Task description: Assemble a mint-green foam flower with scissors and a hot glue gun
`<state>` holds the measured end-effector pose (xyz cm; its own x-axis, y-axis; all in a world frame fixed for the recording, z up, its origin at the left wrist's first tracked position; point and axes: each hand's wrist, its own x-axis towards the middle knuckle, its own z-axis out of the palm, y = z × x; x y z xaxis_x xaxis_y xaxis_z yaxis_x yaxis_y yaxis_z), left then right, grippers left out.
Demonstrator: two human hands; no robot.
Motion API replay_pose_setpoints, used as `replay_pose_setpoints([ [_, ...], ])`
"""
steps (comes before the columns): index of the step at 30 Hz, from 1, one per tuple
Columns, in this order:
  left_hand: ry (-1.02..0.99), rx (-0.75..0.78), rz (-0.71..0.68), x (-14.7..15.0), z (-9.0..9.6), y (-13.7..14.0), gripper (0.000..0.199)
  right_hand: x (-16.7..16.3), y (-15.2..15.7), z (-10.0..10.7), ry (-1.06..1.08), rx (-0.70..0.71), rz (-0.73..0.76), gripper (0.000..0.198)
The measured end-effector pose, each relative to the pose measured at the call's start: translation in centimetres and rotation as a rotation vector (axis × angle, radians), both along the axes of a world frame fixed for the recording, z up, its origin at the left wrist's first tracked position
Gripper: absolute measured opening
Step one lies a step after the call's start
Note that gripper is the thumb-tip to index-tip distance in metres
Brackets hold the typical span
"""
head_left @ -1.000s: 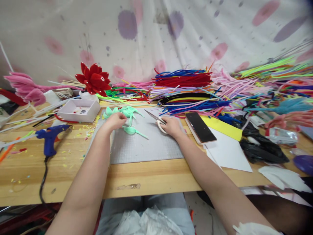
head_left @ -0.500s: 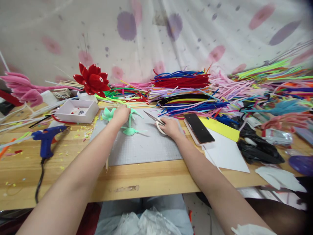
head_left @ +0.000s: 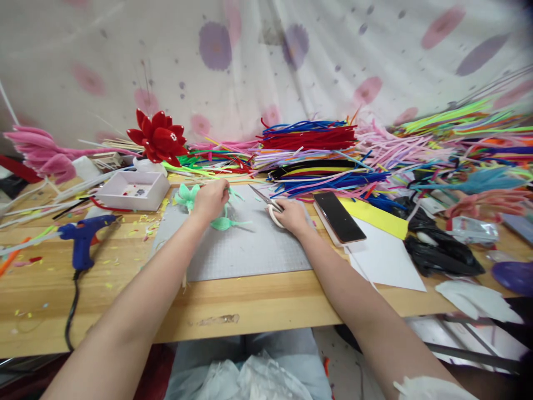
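My right hand (head_left: pixel 291 215) is wrapped round the white handles of a pair of scissors (head_left: pixel 270 205), whose blades point up and left over the grey cutting mat (head_left: pixel 250 255). To the left, my left hand (head_left: pixel 211 200) is closed, fingertips down, on a mint-green pipe-cleaner piece (head_left: pixel 235 194) that shows beside the fingers; the hand hides part of it. A mint-green petal or leaf shape (head_left: pixel 222 223) with a thin tail lies on the mat just below that hand. Another mint-green cluster (head_left: pixel 186 195) shows at the hand's left side.
A blue glue gun (head_left: pixel 85 236) and a white box (head_left: pixel 133 190) are on the left, near a red flower (head_left: pixel 158 136). Bundles of coloured pipe cleaners (head_left: pixel 308 136) line the back. A phone (head_left: pixel 338 218), yellow sheet (head_left: pixel 375 218) and black plastic bag (head_left: pixel 443 253) lie right.
My left hand has shifted slightly right, near the green pieces. My right hand and the scissors have hardly moved; the whole view has shifted a little.
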<state>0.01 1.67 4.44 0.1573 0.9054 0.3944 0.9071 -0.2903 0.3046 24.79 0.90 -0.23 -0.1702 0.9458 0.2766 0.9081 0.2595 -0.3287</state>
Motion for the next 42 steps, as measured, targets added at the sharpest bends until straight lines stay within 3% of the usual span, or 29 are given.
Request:
replay_pose_setpoints([
  [8,-0.426,0.046,-0.076,4.1,-3.0,-3.6,0.021,-0.3,0.0,0.2,0.372,-0.066,0.016,0.036],
  [12,-0.53,0.046,-0.081,5.0,-3.7,-4.3,0.024,-1.8,-0.3,0.6,0.671,-0.233,0.233,0.034],
  [15,-0.604,0.023,-0.074,5.0,-3.8,-4.5,0.023,-2.8,-0.7,0.8,0.778,-0.31,0.369,0.034],
  [20,-0.894,-0.053,-0.168,4.6,-3.6,-4.7,0.035,-2.9,-0.6,0.8,0.801,-0.243,0.352,0.032],
  [24,-1.209,-0.178,-0.128,4.0,-3.5,-4.1,0.021,-2.6,-0.4,0.7,0.822,-0.186,0.346,0.034],
  [28,-1.38,-0.379,-0.112,3.2,-3.3,-3.6,0.031,-3.0,-0.7,0.9,0.785,-0.13,0.36,0.032],
  [31,-1.422,-0.434,-0.095,2.8,-3.3,-3.5,0.038,-3.1,-0.9,1.2,0.678,-0.074,0.368,0.031],
  [37,-1.444,-0.251,0.024,2.2,-3.7,-3.1,0.034,-1.2,-0.3,1.4,0.183,0.169,0.344,0.03],
  [42,-1.458,-0.179,0.095,1.4,-3.9,-2.9,0.028,0.0,-0.2,1.0,-0.026,0.216,0.286,0.032],
])
